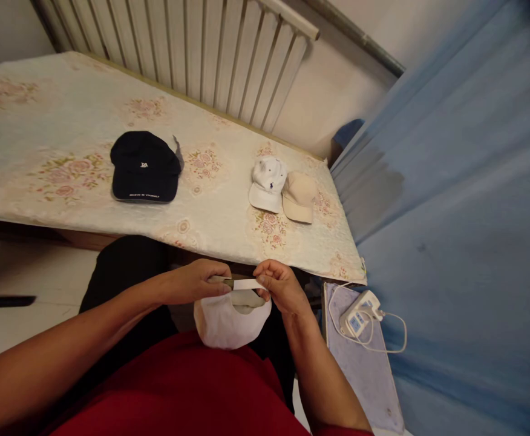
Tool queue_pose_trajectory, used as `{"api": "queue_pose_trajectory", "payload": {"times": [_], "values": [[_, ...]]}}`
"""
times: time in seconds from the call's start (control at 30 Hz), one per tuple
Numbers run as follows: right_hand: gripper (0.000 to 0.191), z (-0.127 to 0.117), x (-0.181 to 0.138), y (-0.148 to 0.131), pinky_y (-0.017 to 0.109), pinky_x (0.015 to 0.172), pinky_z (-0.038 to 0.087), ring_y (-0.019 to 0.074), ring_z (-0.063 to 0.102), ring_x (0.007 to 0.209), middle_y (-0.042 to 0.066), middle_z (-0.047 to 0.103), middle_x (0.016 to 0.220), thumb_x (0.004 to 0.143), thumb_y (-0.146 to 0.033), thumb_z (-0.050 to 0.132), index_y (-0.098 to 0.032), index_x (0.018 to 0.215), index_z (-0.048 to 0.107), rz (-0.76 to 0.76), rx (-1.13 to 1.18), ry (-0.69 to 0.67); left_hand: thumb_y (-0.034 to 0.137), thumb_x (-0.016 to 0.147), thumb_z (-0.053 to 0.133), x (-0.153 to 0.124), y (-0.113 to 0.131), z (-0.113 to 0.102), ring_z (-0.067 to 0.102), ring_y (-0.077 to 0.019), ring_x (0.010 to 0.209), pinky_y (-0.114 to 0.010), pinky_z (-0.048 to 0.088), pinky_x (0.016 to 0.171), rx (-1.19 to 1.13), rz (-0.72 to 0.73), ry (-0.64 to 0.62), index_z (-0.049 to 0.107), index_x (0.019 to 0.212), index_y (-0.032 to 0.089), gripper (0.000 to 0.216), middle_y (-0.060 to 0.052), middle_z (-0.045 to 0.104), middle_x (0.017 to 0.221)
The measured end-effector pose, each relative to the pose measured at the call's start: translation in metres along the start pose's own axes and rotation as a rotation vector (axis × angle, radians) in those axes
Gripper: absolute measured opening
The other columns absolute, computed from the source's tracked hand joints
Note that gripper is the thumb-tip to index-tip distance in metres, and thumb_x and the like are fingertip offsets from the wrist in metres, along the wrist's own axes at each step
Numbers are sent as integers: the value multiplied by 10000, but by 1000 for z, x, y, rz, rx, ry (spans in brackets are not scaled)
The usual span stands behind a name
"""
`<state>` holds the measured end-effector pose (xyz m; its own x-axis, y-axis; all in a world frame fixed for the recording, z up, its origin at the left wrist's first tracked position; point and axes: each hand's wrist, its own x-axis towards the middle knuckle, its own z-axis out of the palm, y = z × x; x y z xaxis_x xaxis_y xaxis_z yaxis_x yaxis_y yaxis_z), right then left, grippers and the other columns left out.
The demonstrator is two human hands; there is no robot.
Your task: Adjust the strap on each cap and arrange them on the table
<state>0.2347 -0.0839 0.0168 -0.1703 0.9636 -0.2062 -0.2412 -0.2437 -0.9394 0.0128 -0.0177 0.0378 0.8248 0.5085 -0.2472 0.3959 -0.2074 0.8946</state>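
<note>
Over my lap is a white cap, its rounded crown toward me and its back opening facing up. My left hand is closed on the left end of the cap's back strap. At the strap's right end, my right hand pinches it between thumb and fingers. The strap stretches between the two hands, and the cap's brim is out of sight.
On the flowered bedcover lie a black cap, a white cap with a small dark emblem and a beige cap. A power strip with a white cable rests on a low stand by the blue curtain.
</note>
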Motion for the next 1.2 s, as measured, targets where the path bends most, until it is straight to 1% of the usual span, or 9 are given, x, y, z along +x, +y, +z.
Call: {"api": "queue_pose_trajectory", "payload": {"times": [0.23,0.4,0.6,0.77,0.93,1.07,1.2], "values": [[215,-1,-1,0,160,375,288,39,407,343,-51,571,495,708,-311,734,-158,801,615,-10,-10,11,343,698,625,-1,2,3,482,-138,708,-229,342,618,-33,-9,41,579,833,192,208,25,555,765],[195,-1,-1,1,158,376,280,36,406,340,-49,575,494,716,-293,726,-154,800,618,-12,15,5,309,720,597,1,0,9,511,-148,720,-244,365,645,32,44,170,565,886,192,206,23,577,772],[202,-2,-2,3,160,373,277,38,404,342,-50,571,497,718,-304,724,-154,800,615,-4,9,6,324,744,611,1,-3,11,519,-143,721,-244,378,657,53,104,217,560,869,188,192,23,576,768],[205,-1,-4,3,166,388,286,39,398,347,-53,568,495,720,-309,724,-157,806,616,-1,2,2,380,754,618,0,-4,9,528,-147,730,-248,387,666,36,117,215,583,856,190,218,20,592,780],[211,-1,-5,5,170,385,291,44,408,349,-51,575,500,717,-317,728,-160,811,622,4,-3,-4,374,739,633,-1,-3,7,538,-153,751,-255,397,681,13,108,200,595,858,188,224,15,599,792],[221,-1,-6,7,172,388,295,44,405,348,-53,570,499,713,-328,731,-162,807,620,5,-15,-5,360,717,629,-1,-1,8,517,-151,738,-254,391,663,-40,63,196,580,833,191,211,20,576,767],[212,-1,-6,7,168,386,289,42,404,348,-51,572,502,718,-319,729,-161,807,619,5,-12,-7,299,676,632,-2,2,8,511,-151,740,-248,382,652,-75,-2,160,567,845,194,210,25,571,775]]}}
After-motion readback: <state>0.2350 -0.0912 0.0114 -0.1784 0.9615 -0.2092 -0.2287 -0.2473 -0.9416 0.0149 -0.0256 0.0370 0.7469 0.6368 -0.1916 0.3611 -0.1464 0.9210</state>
